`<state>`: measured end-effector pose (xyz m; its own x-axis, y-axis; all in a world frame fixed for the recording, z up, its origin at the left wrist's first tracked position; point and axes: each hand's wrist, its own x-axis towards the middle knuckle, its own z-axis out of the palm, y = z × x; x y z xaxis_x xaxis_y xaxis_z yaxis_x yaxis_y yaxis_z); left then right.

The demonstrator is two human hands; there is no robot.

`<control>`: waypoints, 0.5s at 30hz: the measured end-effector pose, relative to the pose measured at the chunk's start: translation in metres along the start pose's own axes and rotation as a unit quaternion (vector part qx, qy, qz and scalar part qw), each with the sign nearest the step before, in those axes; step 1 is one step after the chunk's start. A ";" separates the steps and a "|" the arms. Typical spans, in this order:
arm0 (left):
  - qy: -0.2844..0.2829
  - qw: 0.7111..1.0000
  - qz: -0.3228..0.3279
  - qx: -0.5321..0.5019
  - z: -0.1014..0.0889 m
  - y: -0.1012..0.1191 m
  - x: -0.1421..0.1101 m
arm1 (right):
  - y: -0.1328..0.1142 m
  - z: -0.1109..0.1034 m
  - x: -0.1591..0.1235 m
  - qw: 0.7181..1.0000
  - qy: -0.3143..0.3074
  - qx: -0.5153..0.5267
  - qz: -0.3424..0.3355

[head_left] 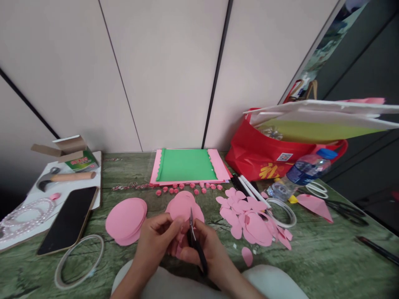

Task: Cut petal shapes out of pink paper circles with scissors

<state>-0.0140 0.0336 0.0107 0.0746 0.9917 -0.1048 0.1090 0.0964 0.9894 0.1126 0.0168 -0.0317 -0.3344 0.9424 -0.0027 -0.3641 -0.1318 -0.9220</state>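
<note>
My left hand point(157, 241) pinches a small pink paper piece point(178, 245) just above the table's near edge. My right hand point(208, 249) grips a pair of small black-handled scissors point(193, 234), blades pointing up and away, right against the paper. Behind the hands lies a stack of pink paper circles point(183, 205). Another stack of pink circles point(126, 220) rests to the left. A heap of cut pink petals point(252, 220) lies to the right.
Green and pink paper sheets point(186, 165) lie at the back, small pink rolled buds point(187, 187) in front. A phone point(70, 220), tape rings point(77, 261) point(282, 211), hammer point(62, 177), red bag point(268, 153), water bottle point(301, 172), black scissors point(346, 209).
</note>
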 end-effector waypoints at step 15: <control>0.007 0.999 0.031 -0.001 0.001 0.002 0.001 | 0.004 -0.004 0.001 1.000 0.002 -0.012 -0.006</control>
<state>-0.0130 0.0344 0.0128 0.0677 0.9968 -0.0419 0.1036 0.0348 0.9940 0.1145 0.0182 -0.0373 -0.3275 0.9448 0.0069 -0.3476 -0.1137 -0.9307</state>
